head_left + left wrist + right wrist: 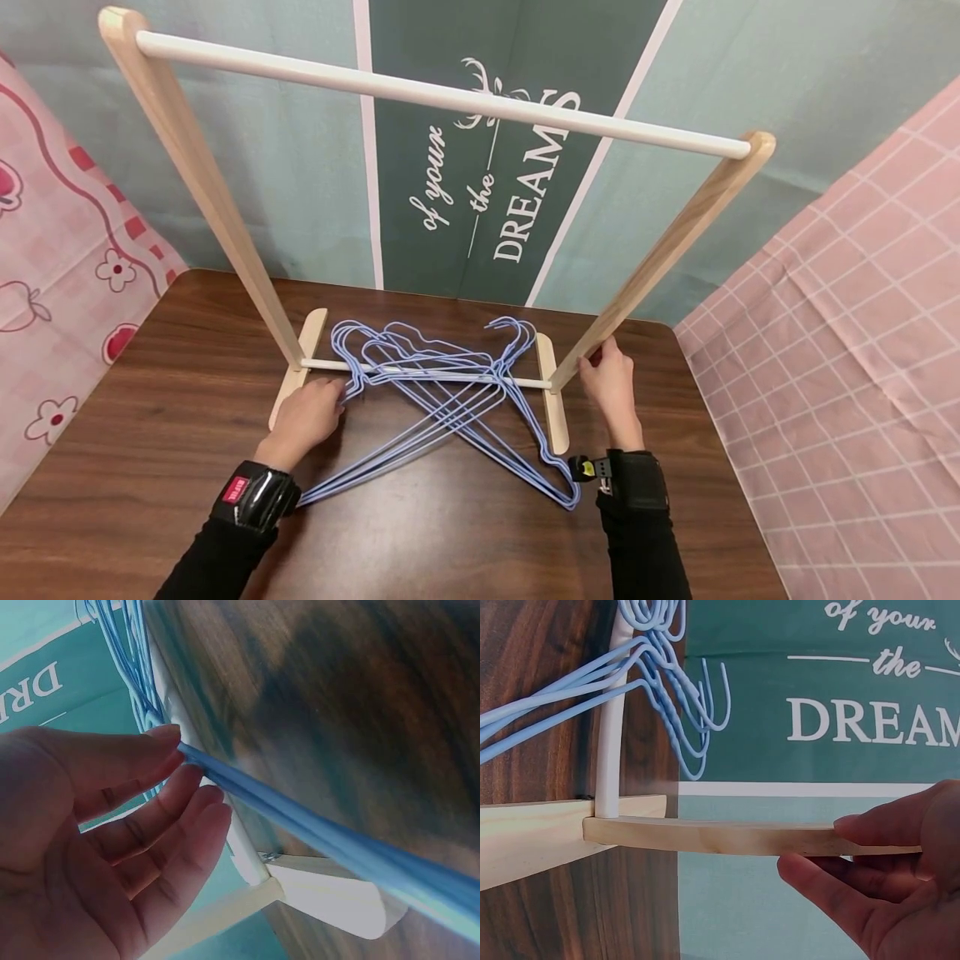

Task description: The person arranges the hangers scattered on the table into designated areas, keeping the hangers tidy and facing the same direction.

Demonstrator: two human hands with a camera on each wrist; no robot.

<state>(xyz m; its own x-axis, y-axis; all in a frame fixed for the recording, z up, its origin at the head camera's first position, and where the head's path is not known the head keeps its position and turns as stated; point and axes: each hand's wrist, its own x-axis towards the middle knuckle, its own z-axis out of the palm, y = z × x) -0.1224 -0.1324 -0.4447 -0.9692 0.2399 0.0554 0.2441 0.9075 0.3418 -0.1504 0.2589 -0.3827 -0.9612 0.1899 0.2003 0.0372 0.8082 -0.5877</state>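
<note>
Several blue wire hangers (450, 417) lie in two overlapping, crossed bundles across the base of a wooden garment rack (202, 179). At the left bundle, my left hand (307, 417) pinches the hanger wires near the shoulder bend. Up close in the left wrist view, the thumb and fingertips meet at the blue wires (300, 817), which run off to the lower right. My right hand (611, 383) holds the rack's right post (660, 258) low down. Seen in the right wrist view, thumb and fingers lie on opposite faces of that post (727, 836).
A white top rod (450, 92) joins the two posts, and a thinner white rod (318, 364) runs low between the feet. The rack stands on a brown wooden table (420, 550). Printed cloths (862, 367) hang at the back and both sides.
</note>
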